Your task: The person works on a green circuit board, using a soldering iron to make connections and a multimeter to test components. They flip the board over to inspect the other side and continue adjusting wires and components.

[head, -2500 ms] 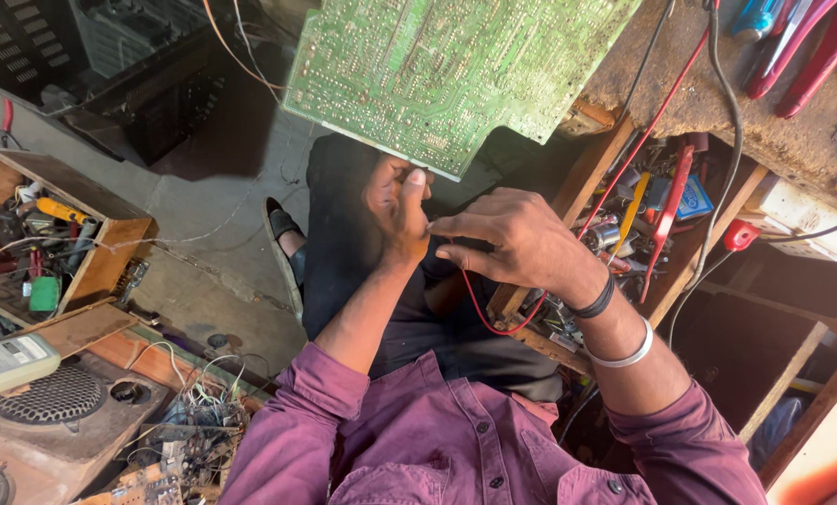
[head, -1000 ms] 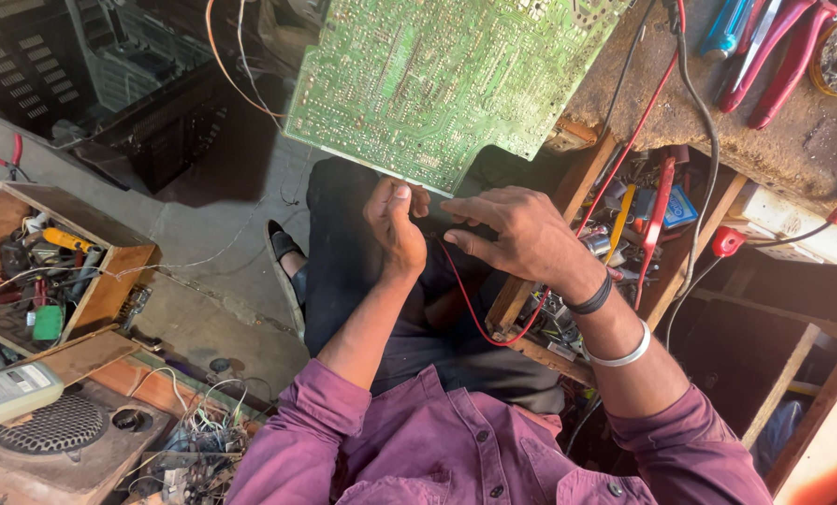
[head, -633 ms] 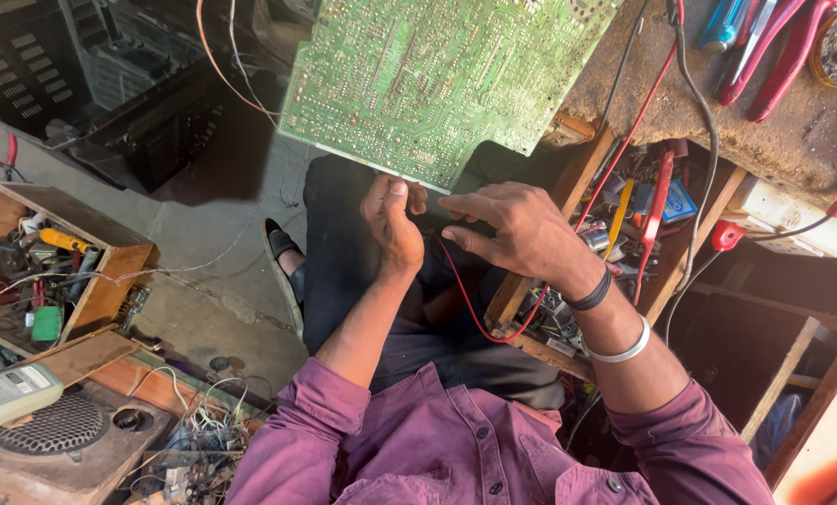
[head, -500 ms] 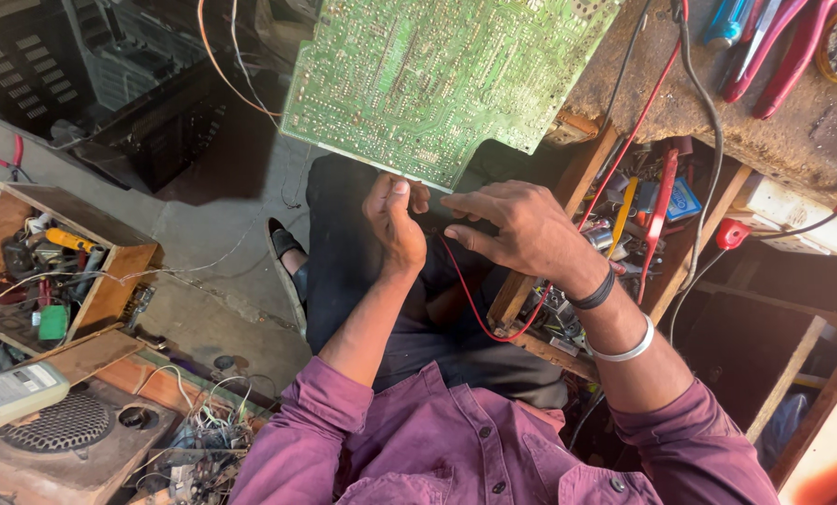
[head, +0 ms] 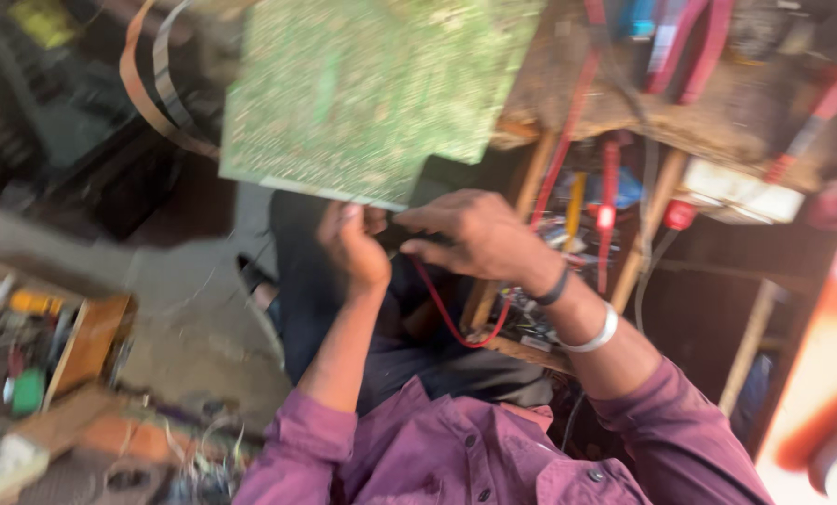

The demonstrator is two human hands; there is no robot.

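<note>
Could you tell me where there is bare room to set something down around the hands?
Bare floor lies between the wooden parts box and the person's dark trouser leg. The shelf right of the right hand is crowded with wires and tools; the circuit board hangs over both hands.

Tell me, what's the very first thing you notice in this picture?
The big green circuit board at the top middle catches the eye first, its lower edge just above the left hand. Right beside it, the right hand pinches something dark, with a red wire looping down from it. The purple shirt fills the bottom of the view.
</note>
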